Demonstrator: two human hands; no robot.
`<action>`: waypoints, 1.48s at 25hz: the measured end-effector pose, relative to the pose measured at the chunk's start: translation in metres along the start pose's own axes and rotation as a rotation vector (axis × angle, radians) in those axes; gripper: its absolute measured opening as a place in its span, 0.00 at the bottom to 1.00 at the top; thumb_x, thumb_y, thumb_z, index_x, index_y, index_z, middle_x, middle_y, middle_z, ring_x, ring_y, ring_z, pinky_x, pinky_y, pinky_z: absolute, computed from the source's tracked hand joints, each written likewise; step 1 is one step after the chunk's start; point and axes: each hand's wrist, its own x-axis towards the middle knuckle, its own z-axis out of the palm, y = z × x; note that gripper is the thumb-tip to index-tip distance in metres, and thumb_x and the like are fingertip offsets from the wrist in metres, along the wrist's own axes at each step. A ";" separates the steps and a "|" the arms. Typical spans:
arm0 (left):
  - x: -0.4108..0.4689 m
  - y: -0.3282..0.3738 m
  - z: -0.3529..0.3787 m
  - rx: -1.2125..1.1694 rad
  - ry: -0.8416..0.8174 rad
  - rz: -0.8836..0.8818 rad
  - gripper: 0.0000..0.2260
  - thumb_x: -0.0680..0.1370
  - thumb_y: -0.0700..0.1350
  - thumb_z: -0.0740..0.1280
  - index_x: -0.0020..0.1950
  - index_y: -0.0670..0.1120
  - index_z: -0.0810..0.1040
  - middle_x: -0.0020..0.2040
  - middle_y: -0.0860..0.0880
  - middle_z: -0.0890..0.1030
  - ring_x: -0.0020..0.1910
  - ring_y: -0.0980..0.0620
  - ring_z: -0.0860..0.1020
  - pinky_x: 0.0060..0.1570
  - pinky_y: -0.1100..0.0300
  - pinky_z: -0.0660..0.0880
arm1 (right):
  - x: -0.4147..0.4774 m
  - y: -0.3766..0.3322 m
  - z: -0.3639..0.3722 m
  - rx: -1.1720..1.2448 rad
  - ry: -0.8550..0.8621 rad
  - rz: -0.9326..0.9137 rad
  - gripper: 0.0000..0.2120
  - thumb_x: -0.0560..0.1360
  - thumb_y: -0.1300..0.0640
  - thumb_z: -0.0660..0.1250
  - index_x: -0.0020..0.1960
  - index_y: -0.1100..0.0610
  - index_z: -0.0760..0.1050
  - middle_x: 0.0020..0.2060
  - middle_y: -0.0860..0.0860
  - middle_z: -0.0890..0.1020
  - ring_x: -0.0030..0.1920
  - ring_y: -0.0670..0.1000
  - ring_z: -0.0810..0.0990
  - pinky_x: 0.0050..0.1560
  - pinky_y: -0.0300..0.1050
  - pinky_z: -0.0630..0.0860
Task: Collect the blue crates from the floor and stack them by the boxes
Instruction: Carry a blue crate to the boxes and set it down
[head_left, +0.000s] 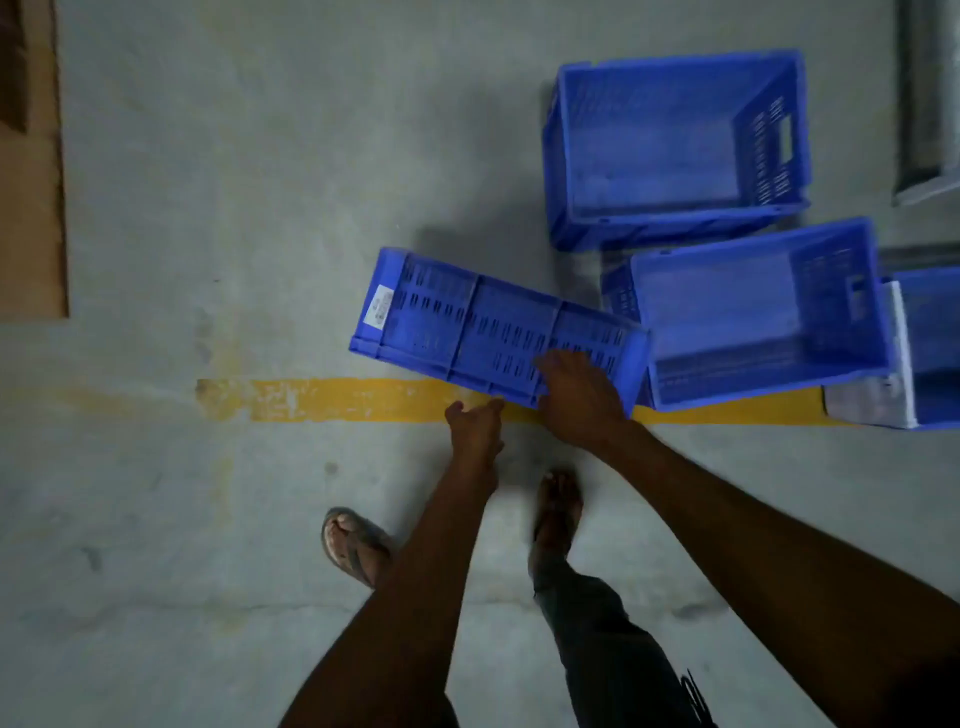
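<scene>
Fingers (560, 362) of the right hand (579, 400) lie slightly spread on the slotted wall of the tipped blue crate (467, 322); the left hand (475, 426) reaches, fingers loose, at its lower rim. Nothing looks stacked yet: this one and three other crates (675, 140) sit on the floor (208, 519), well apart from the cardboard (31, 218).

We see bare concrete floor (208, 182) open across the left and centre of the frame. Flat cardboard (28, 218) lines the left edge. On the right, three upright blue crates (675, 150) crowd close together, leaving only narrow gaps. A tipped crate (493, 327) lies on its side at centre, its right end at the middle one's corner. A metal frame (924, 104) fills the upper right corner. Our feet (356, 545) stand at lower centre.
</scene>
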 end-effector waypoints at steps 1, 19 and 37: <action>0.014 -0.005 0.008 -0.037 0.020 -0.024 0.34 0.80 0.46 0.69 0.79 0.46 0.53 0.65 0.43 0.73 0.59 0.45 0.76 0.58 0.48 0.76 | 0.016 0.004 0.009 -0.049 -0.006 -0.029 0.31 0.77 0.56 0.65 0.78 0.56 0.61 0.75 0.59 0.64 0.73 0.61 0.63 0.68 0.57 0.67; 0.105 0.012 -0.077 0.019 0.117 0.410 0.22 0.70 0.27 0.73 0.63 0.36 0.75 0.50 0.47 0.81 0.37 0.64 0.81 0.40 0.63 0.79 | 0.089 -0.010 0.066 0.300 -0.189 0.078 0.37 0.76 0.50 0.64 0.80 0.51 0.51 0.65 0.62 0.77 0.59 0.64 0.79 0.53 0.51 0.74; -0.208 0.101 -0.465 1.194 0.530 0.953 0.16 0.70 0.59 0.71 0.55 0.56 0.79 0.47 0.56 0.83 0.44 0.51 0.83 0.34 0.58 0.76 | -0.105 -0.409 -0.086 -0.556 0.135 -0.983 0.17 0.55 0.52 0.80 0.39 0.51 0.75 0.28 0.49 0.80 0.28 0.53 0.80 0.23 0.42 0.70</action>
